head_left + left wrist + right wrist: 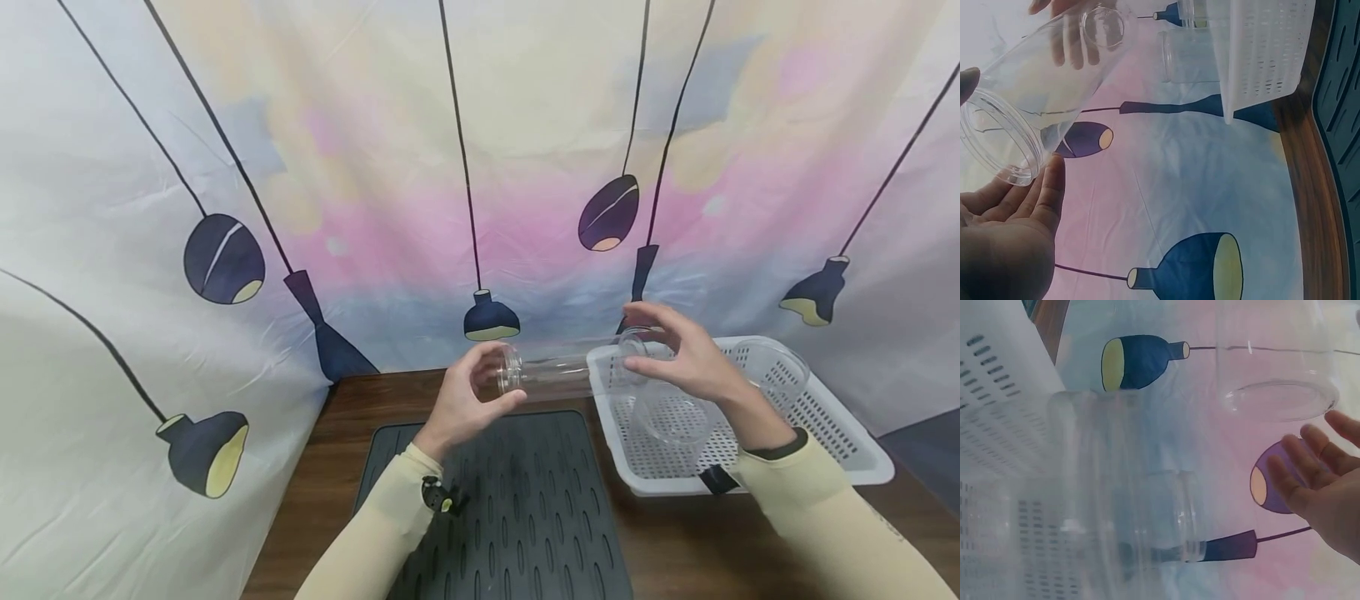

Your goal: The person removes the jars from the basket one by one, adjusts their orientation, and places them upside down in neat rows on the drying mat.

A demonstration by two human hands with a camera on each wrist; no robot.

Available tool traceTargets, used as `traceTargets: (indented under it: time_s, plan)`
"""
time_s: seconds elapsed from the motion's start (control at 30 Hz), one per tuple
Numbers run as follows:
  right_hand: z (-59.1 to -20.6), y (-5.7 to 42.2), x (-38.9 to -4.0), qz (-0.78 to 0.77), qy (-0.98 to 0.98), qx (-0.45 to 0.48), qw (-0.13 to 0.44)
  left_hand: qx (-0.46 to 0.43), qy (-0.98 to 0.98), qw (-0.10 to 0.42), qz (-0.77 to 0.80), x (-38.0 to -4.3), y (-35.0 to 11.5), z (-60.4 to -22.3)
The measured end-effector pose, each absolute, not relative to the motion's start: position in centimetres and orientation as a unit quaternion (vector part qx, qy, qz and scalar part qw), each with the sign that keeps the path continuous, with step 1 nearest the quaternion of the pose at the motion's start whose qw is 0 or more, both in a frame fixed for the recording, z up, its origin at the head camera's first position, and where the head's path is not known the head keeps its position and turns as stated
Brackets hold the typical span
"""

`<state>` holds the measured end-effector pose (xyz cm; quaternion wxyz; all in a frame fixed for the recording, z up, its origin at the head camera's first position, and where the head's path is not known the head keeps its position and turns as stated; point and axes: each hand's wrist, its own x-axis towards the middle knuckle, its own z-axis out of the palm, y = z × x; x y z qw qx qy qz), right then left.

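A clear, wide-mouthed plastic jar (558, 371) lies sideways in the air between both hands, above the back of the dark mat. My left hand (468, 396) holds its threaded mouth, thumb on one side and fingers on the other, as the left wrist view (1013, 231) also shows. At the base end is my right hand (686, 354), its thumb and fingers spread around the base. In the right wrist view the right hand (1329, 481) has fairly straight fingers, one fingertip right at the edge of the jar's base (1282, 400).
A white perforated basket (626, 475) stands on the right of the brown wooden table (300, 508), with clear jars (671, 417) inside. A dark grey ridged mat (517, 517) lies in front of me. Behind hangs a cloth (540, 167) printed with lamps.
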<state>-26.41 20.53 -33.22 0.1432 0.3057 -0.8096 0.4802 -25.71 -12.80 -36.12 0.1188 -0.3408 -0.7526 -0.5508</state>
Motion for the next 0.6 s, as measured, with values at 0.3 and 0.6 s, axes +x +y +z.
traceTargets:
  time_s: [0.3,0.6]
  plan:
    - [-34.2,20.5,-25.7,0.546,-0.789,0.269,0.084,-0.352,-0.736,0.119,-0.566,-25.7,-13.0,-36.0]
    - [-35.1,20.2,-25.7,0.566,-0.779,0.257,0.077,-0.370,-0.727,0.126,-0.565,-25.6,-13.0,-35.8]
